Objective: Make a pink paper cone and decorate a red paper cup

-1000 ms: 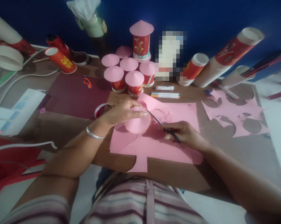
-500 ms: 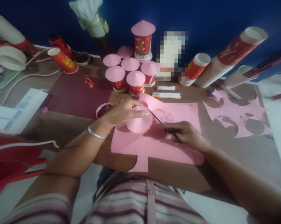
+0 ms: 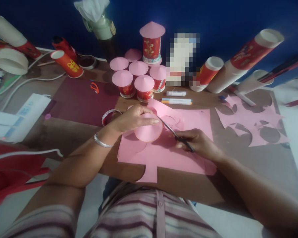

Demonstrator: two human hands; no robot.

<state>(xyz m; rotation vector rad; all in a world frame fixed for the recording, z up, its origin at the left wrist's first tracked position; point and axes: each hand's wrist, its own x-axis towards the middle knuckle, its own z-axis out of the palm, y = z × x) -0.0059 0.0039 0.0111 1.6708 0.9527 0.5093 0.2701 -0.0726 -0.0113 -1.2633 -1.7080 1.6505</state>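
Between thumb and fingers, my left hand (image 3: 135, 119) pinches a round pink paper disc (image 3: 148, 131) above the table. My right hand (image 3: 198, 142) is closed around the handles of a pair of scissors (image 3: 167, 126). The blades point up and left, their tips at the disc's upper right edge. Whether they are touching the paper I cannot tell. Beneath both hands lie pink paper sheets (image 3: 173, 162), some with curved cut edges.
Pink-roofed red paper cups (image 3: 144, 88) cluster behind the sheets, beside a glue stick (image 3: 176, 93) and markers (image 3: 176, 101). Pink paper offcuts (image 3: 253, 119) lie right. A tape roll (image 3: 107, 116) sits by my left wrist. Stacked cups (image 3: 248, 59) lean at back right.
Almost nothing differs. My left hand and the disc have shifted very slightly to the right in view, as has the background; the scissors stay at the disc's edge.
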